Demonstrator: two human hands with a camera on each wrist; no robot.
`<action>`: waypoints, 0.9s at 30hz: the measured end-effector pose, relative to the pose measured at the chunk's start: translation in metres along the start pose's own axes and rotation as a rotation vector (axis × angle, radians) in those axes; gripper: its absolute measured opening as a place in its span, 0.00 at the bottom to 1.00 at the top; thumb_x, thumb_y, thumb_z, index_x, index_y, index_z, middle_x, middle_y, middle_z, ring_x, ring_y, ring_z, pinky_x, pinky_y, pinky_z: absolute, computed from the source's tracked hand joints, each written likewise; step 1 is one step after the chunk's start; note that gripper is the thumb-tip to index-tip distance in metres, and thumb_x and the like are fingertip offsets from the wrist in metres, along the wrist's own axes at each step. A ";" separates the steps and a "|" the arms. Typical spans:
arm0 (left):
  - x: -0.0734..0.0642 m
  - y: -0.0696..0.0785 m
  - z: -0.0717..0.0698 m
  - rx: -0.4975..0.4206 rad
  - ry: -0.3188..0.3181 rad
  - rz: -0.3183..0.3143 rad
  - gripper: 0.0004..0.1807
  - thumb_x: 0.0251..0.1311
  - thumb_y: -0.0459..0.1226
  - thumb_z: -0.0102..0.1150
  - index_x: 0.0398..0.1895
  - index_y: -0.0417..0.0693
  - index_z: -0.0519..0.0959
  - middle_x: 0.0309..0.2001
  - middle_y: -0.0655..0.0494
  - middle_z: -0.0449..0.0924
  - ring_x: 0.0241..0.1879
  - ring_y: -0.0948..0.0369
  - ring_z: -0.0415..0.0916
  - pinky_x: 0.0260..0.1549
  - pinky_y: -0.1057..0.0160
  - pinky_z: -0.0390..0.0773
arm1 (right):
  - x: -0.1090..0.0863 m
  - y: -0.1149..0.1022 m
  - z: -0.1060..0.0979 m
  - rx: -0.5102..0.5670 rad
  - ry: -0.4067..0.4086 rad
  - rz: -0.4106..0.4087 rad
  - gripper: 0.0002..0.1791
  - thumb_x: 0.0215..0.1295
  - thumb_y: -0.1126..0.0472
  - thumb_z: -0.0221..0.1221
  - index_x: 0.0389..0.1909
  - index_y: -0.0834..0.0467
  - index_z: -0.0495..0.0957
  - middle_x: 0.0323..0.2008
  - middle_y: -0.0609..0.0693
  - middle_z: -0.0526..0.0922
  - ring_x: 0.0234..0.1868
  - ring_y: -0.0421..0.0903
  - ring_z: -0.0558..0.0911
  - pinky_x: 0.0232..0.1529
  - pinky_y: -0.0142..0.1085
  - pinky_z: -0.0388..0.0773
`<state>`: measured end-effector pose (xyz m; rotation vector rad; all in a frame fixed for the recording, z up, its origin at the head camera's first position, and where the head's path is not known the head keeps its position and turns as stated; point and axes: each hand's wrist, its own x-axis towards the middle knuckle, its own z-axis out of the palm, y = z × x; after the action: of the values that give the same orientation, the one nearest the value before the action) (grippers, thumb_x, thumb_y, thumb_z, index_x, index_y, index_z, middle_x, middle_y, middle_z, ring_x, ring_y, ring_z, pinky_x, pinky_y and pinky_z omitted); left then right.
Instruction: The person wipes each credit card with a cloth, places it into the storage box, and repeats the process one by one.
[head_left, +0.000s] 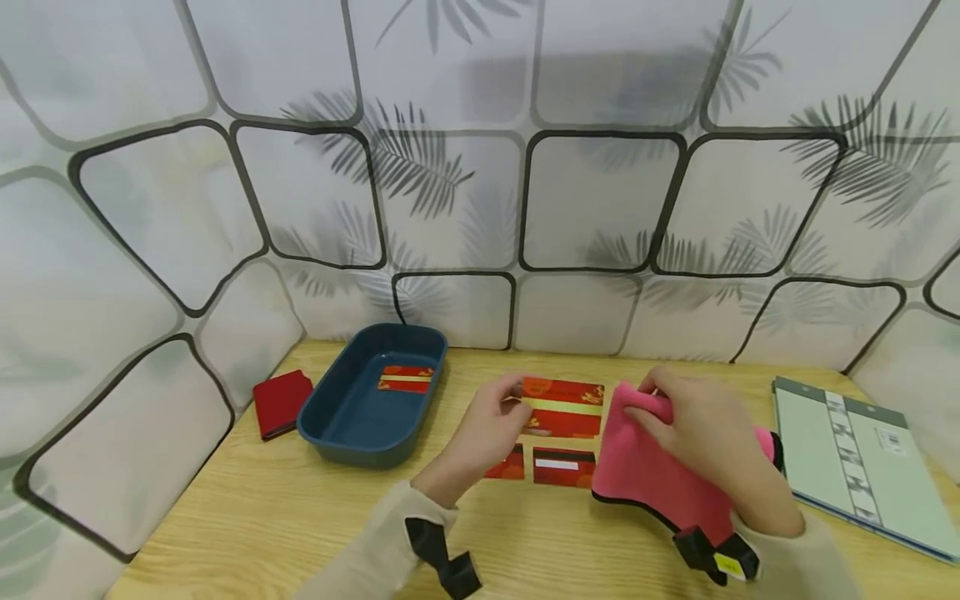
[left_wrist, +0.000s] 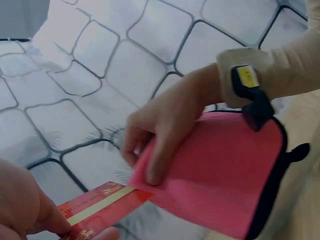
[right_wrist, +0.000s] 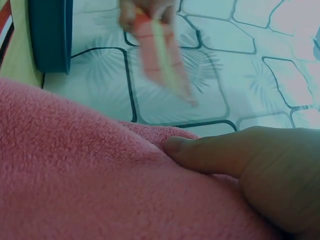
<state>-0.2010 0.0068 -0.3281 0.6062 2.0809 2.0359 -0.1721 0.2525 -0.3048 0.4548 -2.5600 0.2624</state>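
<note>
Between thumb and fingers, my left hand pinches a red card with a gold stripe, upright above the table. My right hand grips a folded corner of a pink cloth with black edging; its fluffy side shows in the right wrist view, where the thumb presses on it. In the left wrist view, the card lies close to the cloth; whether they touch I cannot tell. Below the held card, two more red cards lie on the table, one with a white strip, the other partly behind the left hand.
A blue plastic basin stands at the back left, with another red and gold card inside. To its left lies a dark red wallet-like item. At the right is a pale green folder or notebook. A patterned curtain hangs behind the wooden table.
</note>
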 end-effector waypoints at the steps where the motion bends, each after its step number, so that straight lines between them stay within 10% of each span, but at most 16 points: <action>1: 0.000 0.003 -0.004 -0.010 0.019 0.004 0.16 0.65 0.21 0.39 0.54 0.31 0.71 0.34 0.52 0.60 0.27 0.61 0.66 0.38 0.57 0.84 | 0.000 -0.001 0.002 0.010 -0.003 -0.005 0.16 0.47 0.55 0.73 0.31 0.52 0.76 0.14 0.42 0.66 0.18 0.39 0.65 0.19 0.32 0.60; 11: 0.004 0.020 -0.067 0.098 0.205 -0.036 0.16 0.67 0.22 0.40 0.55 0.33 0.71 0.49 0.38 0.74 0.44 0.52 0.78 0.42 0.53 0.83 | -0.001 -0.011 0.013 0.043 0.098 -0.063 0.16 0.46 0.56 0.74 0.31 0.51 0.75 0.15 0.39 0.63 0.18 0.35 0.62 0.19 0.29 0.58; 20: 0.001 0.030 -0.148 0.406 0.336 0.003 0.27 0.65 0.23 0.38 0.69 0.33 0.59 0.44 0.38 0.70 0.21 0.64 0.64 0.33 0.62 0.83 | 0.000 -0.016 0.015 0.055 0.093 -0.088 0.17 0.46 0.56 0.74 0.32 0.51 0.75 0.14 0.39 0.62 0.17 0.35 0.61 0.19 0.29 0.57; 27: 0.018 0.017 -0.183 0.617 0.372 -0.158 0.28 0.60 0.22 0.36 0.67 0.32 0.63 0.52 0.30 0.71 0.43 0.43 0.78 0.38 0.56 0.84 | 0.001 -0.018 0.016 0.076 0.146 -0.151 0.18 0.42 0.57 0.75 0.30 0.52 0.75 0.15 0.38 0.61 0.17 0.33 0.60 0.19 0.28 0.57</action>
<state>-0.2865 -0.1545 -0.2984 0.1202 2.8929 1.4894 -0.1733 0.2312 -0.3157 0.6301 -2.3660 0.3268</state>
